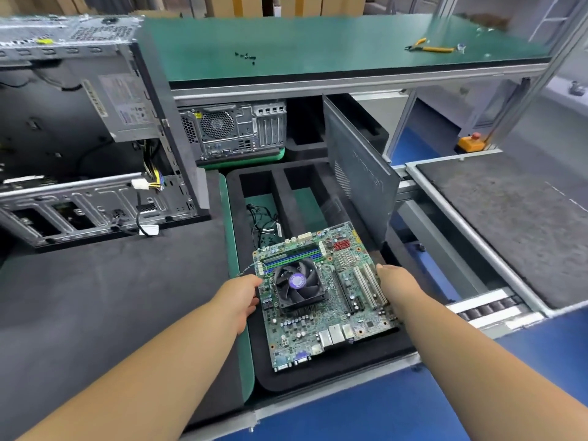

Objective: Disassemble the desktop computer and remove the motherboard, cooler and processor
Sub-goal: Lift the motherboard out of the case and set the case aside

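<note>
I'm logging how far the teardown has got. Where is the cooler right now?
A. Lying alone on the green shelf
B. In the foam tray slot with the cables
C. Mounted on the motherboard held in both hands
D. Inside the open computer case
C: the cooler sits on the motherboard, which the left hand and right hand hold by its edges above the black foam tray.

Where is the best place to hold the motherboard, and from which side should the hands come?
Probably by its bare left and right edges, one hand per side, as the left hand and right hand do now. The motherboard is flat and crowded: the cooler fan stands near the middle, slots and ports elsewhere, so only the rims offer safe grip.
</note>
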### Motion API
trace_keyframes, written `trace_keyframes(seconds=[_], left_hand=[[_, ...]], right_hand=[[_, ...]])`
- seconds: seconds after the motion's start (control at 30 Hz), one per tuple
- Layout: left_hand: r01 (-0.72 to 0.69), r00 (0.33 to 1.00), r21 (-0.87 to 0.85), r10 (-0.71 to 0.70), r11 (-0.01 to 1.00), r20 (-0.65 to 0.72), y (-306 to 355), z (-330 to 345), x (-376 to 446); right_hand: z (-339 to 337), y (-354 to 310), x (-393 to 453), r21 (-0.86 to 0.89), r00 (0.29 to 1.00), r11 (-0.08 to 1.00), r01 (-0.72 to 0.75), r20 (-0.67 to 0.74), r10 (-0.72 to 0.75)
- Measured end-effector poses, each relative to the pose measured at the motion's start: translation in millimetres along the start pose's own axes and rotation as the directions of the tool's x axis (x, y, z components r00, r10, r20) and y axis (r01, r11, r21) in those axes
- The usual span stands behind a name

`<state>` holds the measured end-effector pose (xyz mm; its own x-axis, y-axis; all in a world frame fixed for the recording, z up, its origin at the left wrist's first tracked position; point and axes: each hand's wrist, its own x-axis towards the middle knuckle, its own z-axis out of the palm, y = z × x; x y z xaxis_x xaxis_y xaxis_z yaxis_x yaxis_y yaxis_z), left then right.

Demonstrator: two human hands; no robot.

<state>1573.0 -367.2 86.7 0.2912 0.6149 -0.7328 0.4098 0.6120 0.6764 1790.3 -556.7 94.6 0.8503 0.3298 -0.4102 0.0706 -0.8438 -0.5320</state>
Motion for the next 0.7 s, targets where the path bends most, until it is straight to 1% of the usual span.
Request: trace_keyframes(seconds=[0.03, 0.07, 0.1, 0.13, 0.2, 0.27, 0.3, 0.47, 0.7], left_hand=[[0.001, 1.0, -0.005, -0.001, 1.0, -0.001, 0, 1, 0], [0.001, 1.0, -0.006, -0.001, 1.0, -0.009, -1, 3, 0], [0.001, 1.0, -0.003, -0.001, 1.0, -0.02, -2, 5, 1], [0.0, 0.999, -0.004, -0.001, 1.0, -0.034, -3, 6, 2], [-0.002, 0.999, -0.026, 0.001, 1.0, -0.05, -6, 10, 4], [-0.009, 0.998, -0.06, 0.006, 0.998, -0.065, -7, 13, 4], [-0.012, 0.997, -0.069, 0.007, 0.998, -0.073, -9, 15, 4], [-0.007, 0.998, -0.125, -0.002, 0.992, -0.068, -12, 19, 6], [-0.004, 0.999, -0.187, -0.003, 0.982, -0.039, -8, 10, 5]], right_hand=[[1, -1, 1, 0.079, 1.0, 0.997, -0.02, 0.005, 0.02], [-1, -2, 0, 0.195, 0.999, 0.98, -0.049, 0.028, 0.045], [-1, -7, -4, 0.349, 0.994, 0.931, -0.104, 0.077, 0.082], [-1, -9, -12, 0.458, 0.988, 0.876, -0.151, 0.095, 0.121], [-1, -9, -15, 0.539, 0.974, 0.812, -0.225, 0.143, 0.176], [-3, -9, -18, 0.551, 0.96, 0.787, -0.278, 0.193, 0.205], [-2, -8, -16, 0.548, 0.96, 0.79, -0.276, 0.194, 0.201], [-2, -4, -18, 0.608, 0.95, 0.733, -0.306, 0.243, 0.195], [-4, -4, -17, 0.587, 0.965, 0.768, -0.257, 0.202, 0.169]])
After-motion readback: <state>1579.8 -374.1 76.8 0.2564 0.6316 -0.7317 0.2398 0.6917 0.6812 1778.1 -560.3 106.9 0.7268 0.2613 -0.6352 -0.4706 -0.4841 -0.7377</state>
